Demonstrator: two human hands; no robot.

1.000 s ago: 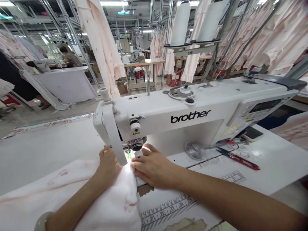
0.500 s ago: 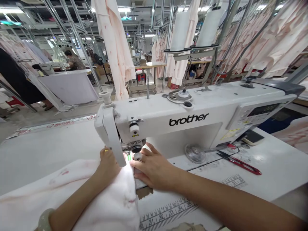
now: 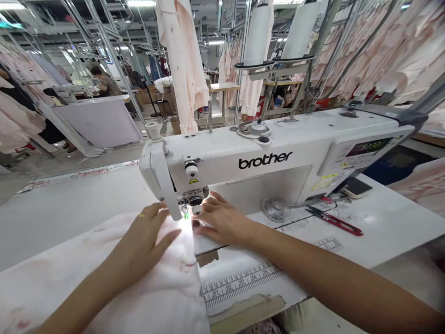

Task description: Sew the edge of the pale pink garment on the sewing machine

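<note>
Grip: left hand (image 3: 148,236) was spread flat on the cloth, thumb well away from the fingers, nothing pinched. Right hand (image 3: 222,220) was bent in just beside the needle area, fingers partly hidden; couldn't tell if it held any cloth.

Sewing machine (image 3: 215,157) spanned the middle of the view. Pale cloth (image 3: 167,287) with pink marks lay left of and in front of its head, running up to the needle area (image 3: 185,208). Glare there; couldn't confirm how it sat at the foot.

Step looked like guiding cloth at the needle. My judgement: it called for a flat left palm steering the bulk, light pressure, no pulling; cloth's right edge kept straight, folds smoothed out ahead of the foot. Right fingers were close to the needle, so they needed to stay to the side. Main risks: a tuck caught underneath, or a drifting edge.

Surface: white table (image 3: 104,195), printed ruler scale (image 3: 243,280) right of the cloth, red-handled snips (image 3: 337,222) farther right, well clear of both hands.

Room: rows of pale pink garments (image 3: 375,65) hung at right, a co-worker (image 3: 106,83) sat far left, two thread cones (image 3: 257,35) stood above the machine.
</note>
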